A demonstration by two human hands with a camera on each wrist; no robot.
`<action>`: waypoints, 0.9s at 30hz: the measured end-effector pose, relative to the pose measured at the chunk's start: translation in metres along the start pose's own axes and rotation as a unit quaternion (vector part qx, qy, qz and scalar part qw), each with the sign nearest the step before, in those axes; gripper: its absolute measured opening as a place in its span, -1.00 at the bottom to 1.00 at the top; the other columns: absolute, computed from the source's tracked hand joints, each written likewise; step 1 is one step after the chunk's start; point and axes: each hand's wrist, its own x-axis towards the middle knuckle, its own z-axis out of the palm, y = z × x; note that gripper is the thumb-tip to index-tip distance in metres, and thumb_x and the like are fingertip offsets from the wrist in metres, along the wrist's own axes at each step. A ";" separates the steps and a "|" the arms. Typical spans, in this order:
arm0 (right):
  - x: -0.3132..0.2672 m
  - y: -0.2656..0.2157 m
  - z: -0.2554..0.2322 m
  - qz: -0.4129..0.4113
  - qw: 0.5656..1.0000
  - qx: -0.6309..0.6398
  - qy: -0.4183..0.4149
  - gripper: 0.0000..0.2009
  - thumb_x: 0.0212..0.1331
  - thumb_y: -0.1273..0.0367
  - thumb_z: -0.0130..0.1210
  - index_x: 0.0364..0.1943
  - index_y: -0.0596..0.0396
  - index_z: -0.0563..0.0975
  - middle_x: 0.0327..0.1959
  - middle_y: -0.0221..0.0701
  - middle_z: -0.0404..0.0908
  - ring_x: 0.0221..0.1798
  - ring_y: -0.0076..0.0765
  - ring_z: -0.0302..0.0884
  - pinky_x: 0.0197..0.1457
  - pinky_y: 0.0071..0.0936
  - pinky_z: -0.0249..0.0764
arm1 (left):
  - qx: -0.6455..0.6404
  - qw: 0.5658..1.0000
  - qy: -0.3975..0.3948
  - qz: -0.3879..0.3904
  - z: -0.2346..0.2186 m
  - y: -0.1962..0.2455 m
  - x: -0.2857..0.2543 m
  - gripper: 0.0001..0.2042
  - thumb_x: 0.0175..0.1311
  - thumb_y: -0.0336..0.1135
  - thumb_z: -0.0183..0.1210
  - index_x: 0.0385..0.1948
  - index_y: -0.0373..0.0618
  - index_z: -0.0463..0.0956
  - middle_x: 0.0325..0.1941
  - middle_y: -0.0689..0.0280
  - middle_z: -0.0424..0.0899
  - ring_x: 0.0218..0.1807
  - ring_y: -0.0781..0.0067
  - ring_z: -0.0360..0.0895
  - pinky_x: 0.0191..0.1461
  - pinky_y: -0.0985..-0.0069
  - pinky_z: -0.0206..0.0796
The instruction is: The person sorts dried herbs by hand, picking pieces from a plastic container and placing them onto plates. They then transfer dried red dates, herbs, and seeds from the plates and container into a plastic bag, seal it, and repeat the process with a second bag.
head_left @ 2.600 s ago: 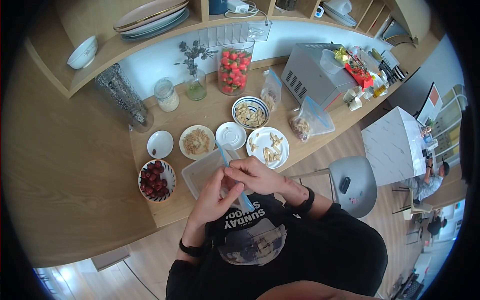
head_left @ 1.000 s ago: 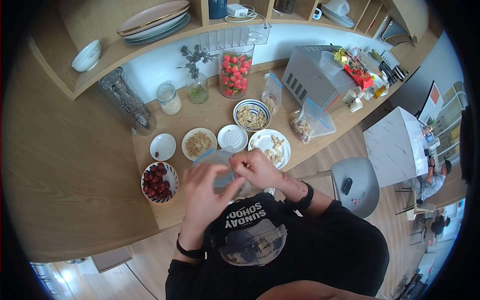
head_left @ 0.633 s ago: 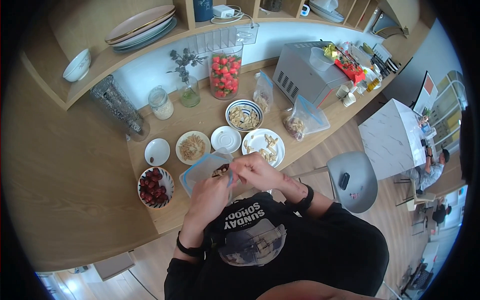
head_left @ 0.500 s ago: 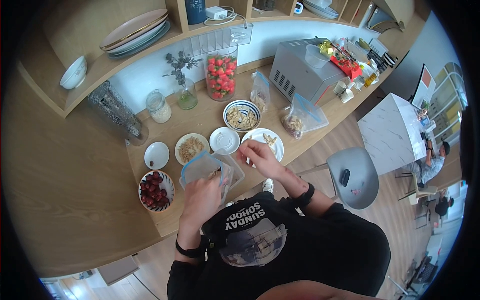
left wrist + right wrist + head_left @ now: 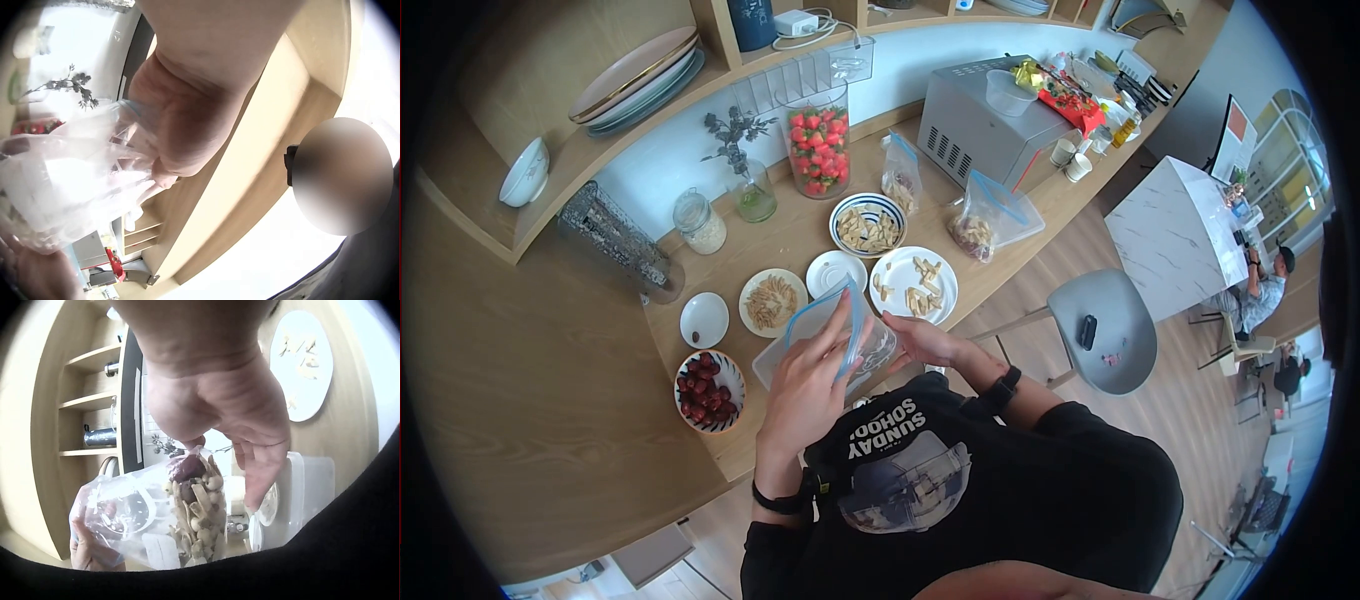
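Your left hand (image 5: 805,395) has its grip closed about the zip bag (image 5: 156,515) near the blue-edged mouth. Your right hand (image 5: 925,340) is at the filled end, grip released, fingers extended; cannot tell whether the thumb touches film. Bag held above the table (image 5: 750,250), overlapping the plastic box (image 5: 306,494) in head view. Contents: pale pieces (image 5: 203,528), dark red fruit (image 5: 187,466). White plate (image 5: 945,290) near your right hand.

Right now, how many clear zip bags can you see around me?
3. One zip bag is in your left hand, a second is behind the blue-striped bowl, and a third is in front of the microwave. Others may be hidden in the far clutter.
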 end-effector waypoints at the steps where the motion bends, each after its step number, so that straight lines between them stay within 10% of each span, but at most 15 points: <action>1: 0.000 -0.002 0.002 -0.008 1.000 0.016 -0.007 -0.44 0.51 -0.06 -0.25 0.27 0.10 0.38 0.09 -0.30 0.60 0.00 -0.32 0.64 0.00 -0.32 0.63 | 0.002 1.000 -0.001 0.003 0.000 -0.001 0.001 -0.56 0.24 -0.50 0.15 0.20 0.02 0.56 0.45 0.19 0.36 0.19 -0.02 0.54 0.21 0.22 0.39; 17: 0.002 -0.011 -0.016 -0.120 0.985 -0.089 0.086 -0.70 0.44 0.27 0.07 0.05 0.22 0.53 -0.08 -0.34 0.65 -0.09 -0.47 0.65 -0.03 -0.50 0.63 | -0.088 0.994 0.022 -0.062 0.012 -0.034 -0.010 -0.76 0.34 -0.48 0.06 -0.01 -0.15 0.59 -0.07 0.11 0.72 -0.19 0.01 0.66 -0.11 0.26 0.46; 27: 0.003 -0.020 -0.023 -0.167 0.959 -0.172 0.151 -0.76 0.38 0.36 0.12 -0.06 0.27 0.63 -0.24 -0.42 0.70 -0.22 -0.54 0.65 -0.12 -0.52 0.61 | -0.229 0.953 0.087 -0.178 0.038 -0.069 -0.020 -0.77 0.44 -0.30 0.12 -0.06 -0.25 0.62 -0.48 0.19 0.71 -0.37 0.45 0.75 -0.43 0.60 0.36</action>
